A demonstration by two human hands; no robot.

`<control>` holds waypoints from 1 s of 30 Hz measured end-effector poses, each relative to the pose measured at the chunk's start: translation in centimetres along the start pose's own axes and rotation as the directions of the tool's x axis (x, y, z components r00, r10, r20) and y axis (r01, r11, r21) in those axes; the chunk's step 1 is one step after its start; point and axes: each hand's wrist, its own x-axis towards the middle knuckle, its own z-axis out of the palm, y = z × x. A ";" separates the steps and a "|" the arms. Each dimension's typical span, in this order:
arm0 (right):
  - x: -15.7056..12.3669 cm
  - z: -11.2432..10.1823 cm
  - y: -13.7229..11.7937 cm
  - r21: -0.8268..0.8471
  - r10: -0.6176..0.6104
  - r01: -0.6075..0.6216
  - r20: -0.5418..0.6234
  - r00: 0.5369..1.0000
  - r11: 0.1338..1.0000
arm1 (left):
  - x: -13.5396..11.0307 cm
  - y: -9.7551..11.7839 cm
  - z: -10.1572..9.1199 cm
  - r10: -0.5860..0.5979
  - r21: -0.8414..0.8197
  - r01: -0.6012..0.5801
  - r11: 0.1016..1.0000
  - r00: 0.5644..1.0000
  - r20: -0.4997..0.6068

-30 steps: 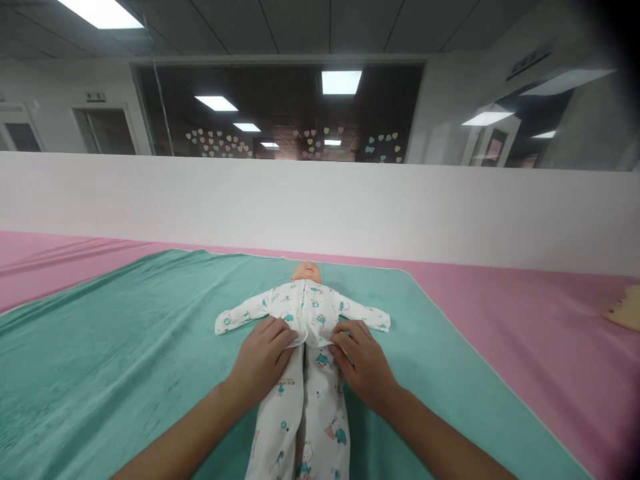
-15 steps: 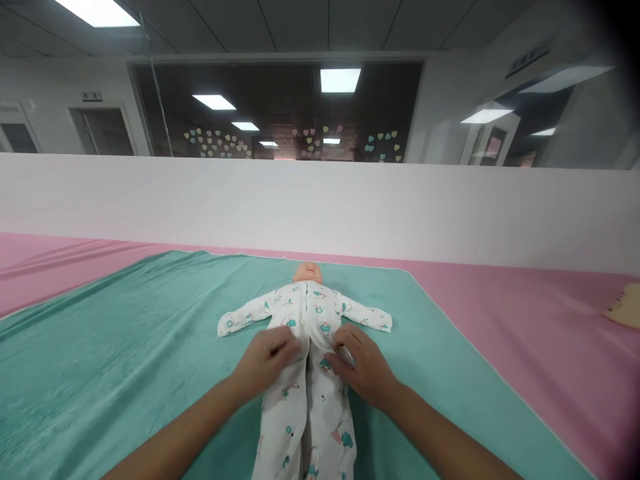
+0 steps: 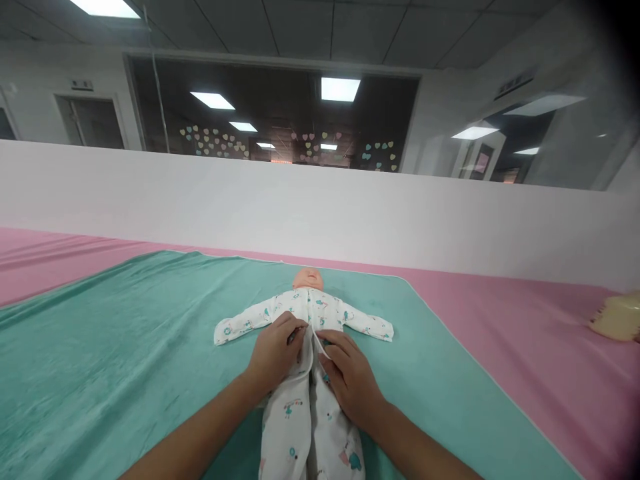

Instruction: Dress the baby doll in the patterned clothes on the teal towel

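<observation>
A baby doll (image 3: 308,278) lies on its back, dressed in a white printed sleepsuit (image 3: 290,427) with its sleeves spread wide. The suit's front is open below the chest, its two edges running down between the legs. My left hand (image 3: 280,350) pinches the left front edge of the cloth at the belly. Opposite it, my right hand (image 3: 347,373) has its fingers closed on the right edge. Both hands' fingertips are near each other at the middle of the suit. The fastening between them is too small to make out.
Under the doll is a green blanket (image 3: 150,360), spread over a pink sheet (image 3: 500,320). A low white wall (image 3: 310,213) stands behind, with a dark window above it. A pale yellow object (image 3: 617,317) lies at the far right.
My two hands have come closer together at the suit's front, and the left has moved right and a little up. They now grip the edges. The view has tilted slightly.
</observation>
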 end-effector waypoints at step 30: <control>8.7 -1.6 3.9 0.261 0.358 -0.751 0.753 0.551 0.607 | 0.2 -0.4 0.4 -0.036 0.071 0.036 0.997 0.999 0.002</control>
